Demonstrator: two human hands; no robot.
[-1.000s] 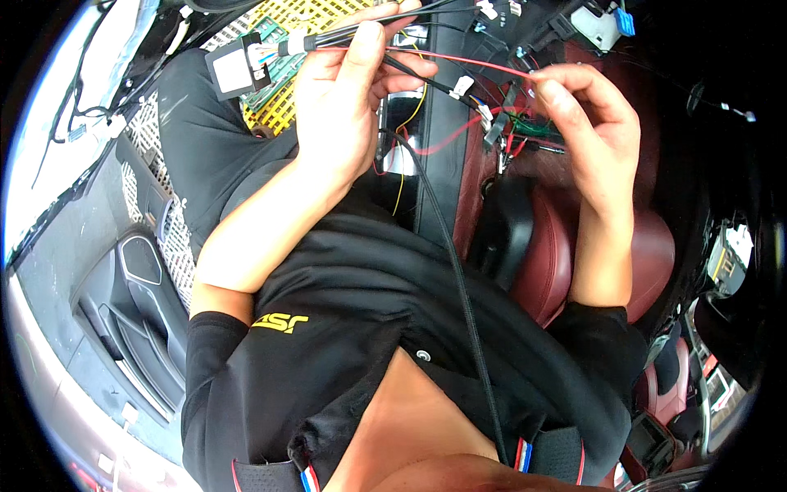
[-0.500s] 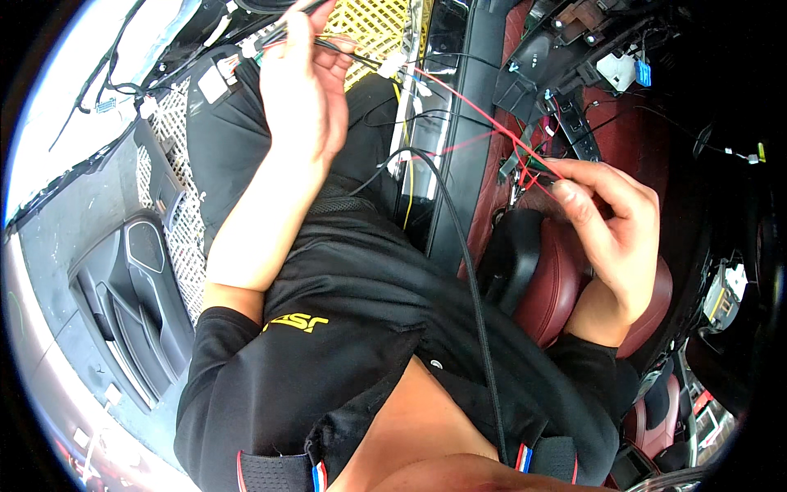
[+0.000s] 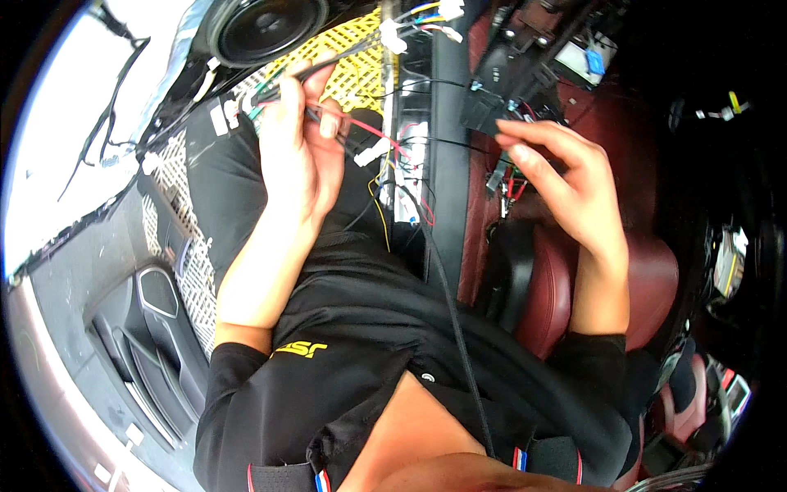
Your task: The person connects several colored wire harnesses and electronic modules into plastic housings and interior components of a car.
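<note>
My left hand (image 3: 305, 152) is closed round a bundle of black wires (image 3: 348, 57), with fingers bent over it, above my lap. White plugs (image 3: 393, 37) sit at the bundle's far end. A red wire (image 3: 369, 127) runs from this hand and hangs in a loop over the sill trim. Beside it lies a white connector (image 3: 373, 153). To the right, my right hand (image 3: 566, 168) hovers over the red seat, its fingers loosely bent and thumb a little apart. I see nothing between its fingertips. Beneath them is a cluster of red wires and clips (image 3: 512, 189).
A round black speaker (image 3: 266, 29) is at the top left, above yellow woven matting (image 3: 357, 78). The grey door panel (image 3: 152, 328) lies at left. A black cable (image 3: 459, 303) crosses my front. Dark red seats (image 3: 623, 271) and a blue connector (image 3: 594, 61) are at right.
My right hand has let go of the red wire, which now hangs slack near my left hand. The bundle's white plugs have come into view, and the view has shifted to show the speaker.
</note>
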